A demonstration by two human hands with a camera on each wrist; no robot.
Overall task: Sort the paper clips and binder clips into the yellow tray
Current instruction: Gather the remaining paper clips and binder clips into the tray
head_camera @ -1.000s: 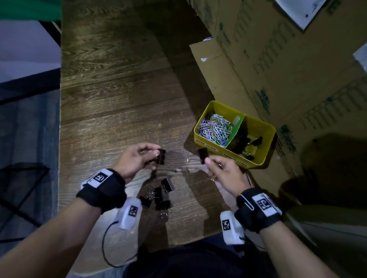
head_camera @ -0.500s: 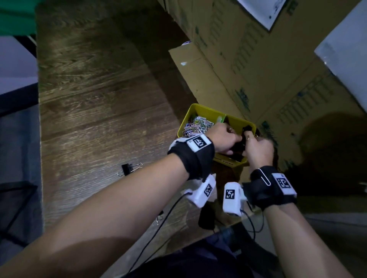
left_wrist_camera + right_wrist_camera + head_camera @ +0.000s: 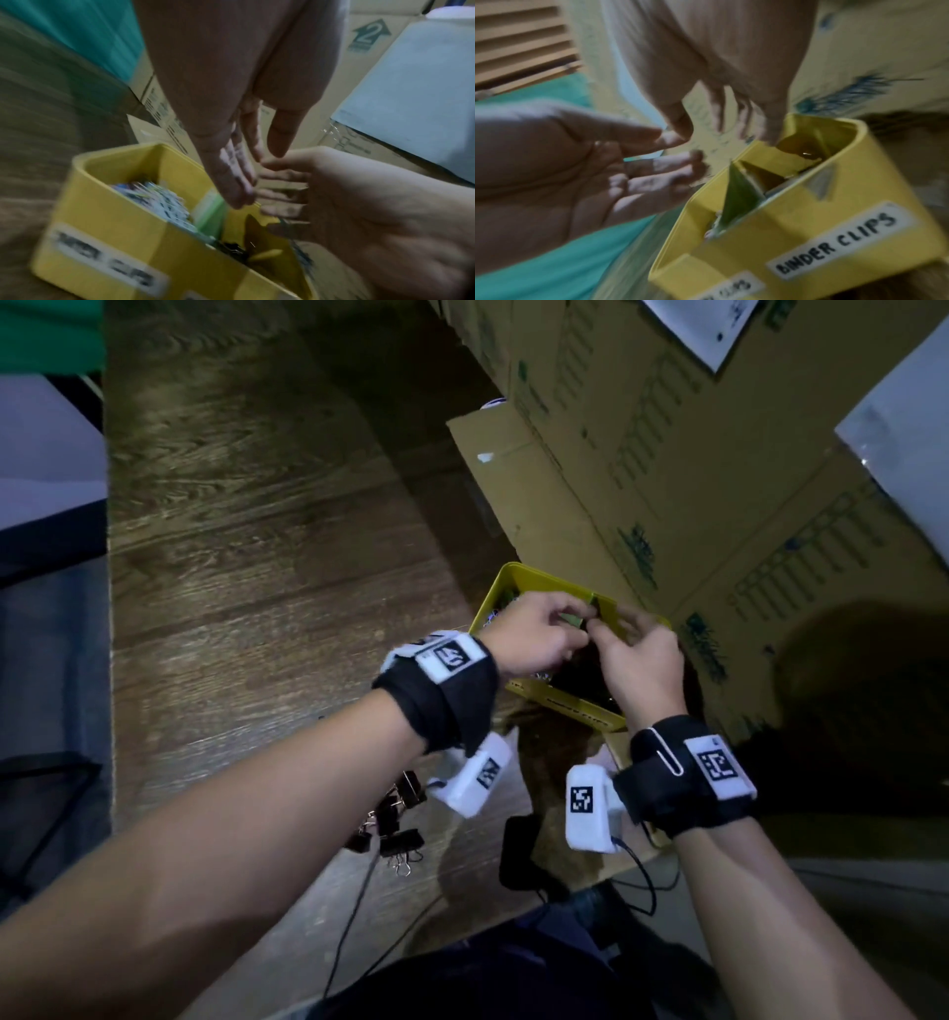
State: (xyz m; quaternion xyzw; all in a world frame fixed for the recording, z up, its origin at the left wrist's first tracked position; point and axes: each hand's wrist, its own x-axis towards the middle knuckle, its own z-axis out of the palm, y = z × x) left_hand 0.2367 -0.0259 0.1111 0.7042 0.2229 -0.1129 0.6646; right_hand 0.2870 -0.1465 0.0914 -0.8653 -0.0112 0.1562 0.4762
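The yellow tray [image 3: 518,580] stands on the wooden table against the cardboard boxes, split by a green divider [image 3: 208,211]. Coloured paper clips [image 3: 154,200] fill its left compartment; black binder clips [image 3: 231,247] lie in the right one, labelled "BINDER CLIPS" [image 3: 834,243]. My left hand [image 3: 575,621] and right hand [image 3: 619,624] hover side by side just above the tray, fingertips almost touching. In the wrist views the left hand [image 3: 246,172] and right hand [image 3: 731,125] both have loose, extended fingers and hold nothing. Several black binder clips [image 3: 395,814] lie on the table under my left forearm.
Large cardboard boxes [image 3: 667,454] rise right behind and right of the tray. Wooden table [image 3: 257,557] stretches to the left and far side. White sensor pods and black cables [image 3: 518,860] hang from my wrists near the table's near edge.
One second ago each hand pinched a binder clip by the pile. Both moved over the tray's right compartment; now their fingers have loosened and the clips have left them.
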